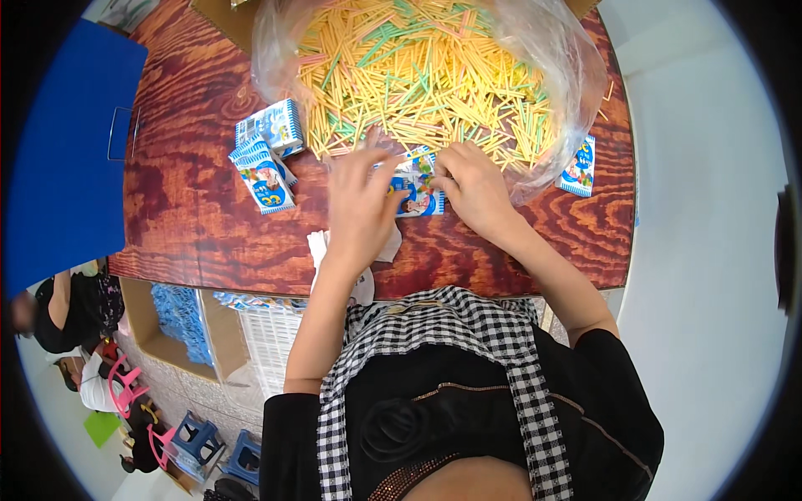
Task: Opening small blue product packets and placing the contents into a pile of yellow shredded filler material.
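Observation:
Between my hands, small blue-and-white printed packets [424, 203] lie on the table at the near edge of a heap of thin candy sticks [426, 75], yellow, orange, green and pink. On the left side of these packets is my left hand [361, 196], thumb and forefinger apart, the thumb close to the packet's face. My right hand [474, 185] has its fingers curled in at the packets' right edge, seemingly gripping one there; the fingertips are partly hidden. The sticks rest in a large clear plastic bag [576, 75] with its mouth spread wide.
Several similar packets [266, 179] are piled on the left, and another packet [578, 167] lies right of the bag. A white cloth [319, 248] is by my left forearm. Below the wood-grained table [192, 217] stands a cardboard box [159, 334] of blue wrappers. People sit at lower left.

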### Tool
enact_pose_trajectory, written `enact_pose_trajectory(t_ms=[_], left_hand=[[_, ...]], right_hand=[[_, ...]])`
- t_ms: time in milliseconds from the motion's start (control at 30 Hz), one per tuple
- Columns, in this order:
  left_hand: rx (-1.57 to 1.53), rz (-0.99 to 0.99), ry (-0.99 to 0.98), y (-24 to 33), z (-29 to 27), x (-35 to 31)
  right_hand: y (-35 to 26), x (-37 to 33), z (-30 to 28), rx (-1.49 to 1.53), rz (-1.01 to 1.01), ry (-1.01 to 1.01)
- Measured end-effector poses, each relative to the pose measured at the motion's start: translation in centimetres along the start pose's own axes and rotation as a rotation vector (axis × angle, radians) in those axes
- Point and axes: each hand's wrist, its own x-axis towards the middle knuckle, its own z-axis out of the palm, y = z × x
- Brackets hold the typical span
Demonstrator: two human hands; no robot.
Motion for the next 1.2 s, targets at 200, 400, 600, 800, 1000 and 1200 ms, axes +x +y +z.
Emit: enact_pose_trajectory(t_ms=[200, 400, 600, 800, 1000, 1200], left_hand=[[-0.119, -0.07, -0.143, -2.3, 2.3, -0.4], [-0.139, -0.002, -0.193, -2.6, 1.9, 0.3], [-0.067, 0.08, -0.063, -1.6, 0.7, 0.7], [-0.093, -0.039, -0.158, -0.7, -1.3, 1.3], [-0.172, -0.05, -0.17, 0.0, -2.0, 0.6], [-0.377, -0.283, -0.245, 0.2, -2.7, -0.1]], right_hand=[[-0.2, 0.3, 0.9, -0.008, -0.106, 0.114], [-0.4, -0.2, 0.4, 0.018, -0.142, 0.182], [-1.2, 0.9, 0.4, 0.163, -0.164, 0.222], [-2.1, 1.3, -0.6, 0.225, -0.1, 0.201], [-2.0, 0.3, -0.3, 0.384, 0.019, 0.01], [-2.5, -0.5, -0.7, 0.341, 0.038, 0.039]])
